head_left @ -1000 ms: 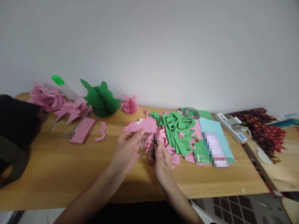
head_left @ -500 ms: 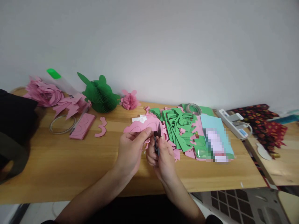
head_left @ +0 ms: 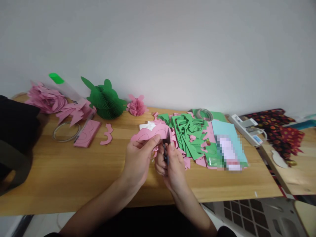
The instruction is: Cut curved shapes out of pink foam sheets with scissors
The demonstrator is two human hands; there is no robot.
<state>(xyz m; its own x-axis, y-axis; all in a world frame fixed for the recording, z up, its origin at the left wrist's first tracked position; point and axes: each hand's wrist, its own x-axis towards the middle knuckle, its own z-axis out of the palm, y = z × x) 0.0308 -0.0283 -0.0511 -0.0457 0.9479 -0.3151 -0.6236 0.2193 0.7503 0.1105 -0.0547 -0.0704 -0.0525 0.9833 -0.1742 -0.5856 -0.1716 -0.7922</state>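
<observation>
Between the thumb and fingers of my left hand [head_left: 138, 158] is a piece of pink paper [head_left: 144, 133] with a wavy cut edge and a drawn curved line. My right hand [head_left: 172, 164] grips a pair of dark scissors [head_left: 168, 138], blades pointing up at the right end of the paper. How far the blades are parted is hard to make out. Behind and right of the hands lies a heap of green paper scraps [head_left: 187, 131], mixed with pink ones. To the left rest a cut pink wavy piece [head_left: 106, 135] and a pink paper stack [head_left: 87, 133] with drawn outlines.
A green honeycomb paper figure [head_left: 107, 100] and a smaller pink one [head_left: 137, 106] stand by the wall. Tape rolls [head_left: 204, 115], blue paper [head_left: 224, 128] and a power strip [head_left: 247, 130] lie right. Pink scraps [head_left: 46, 98] and dark fabric [head_left: 17, 128] are left.
Both hands, the pink paper and the scissors stay in nearly the same place. The view has shifted very slightly.
</observation>
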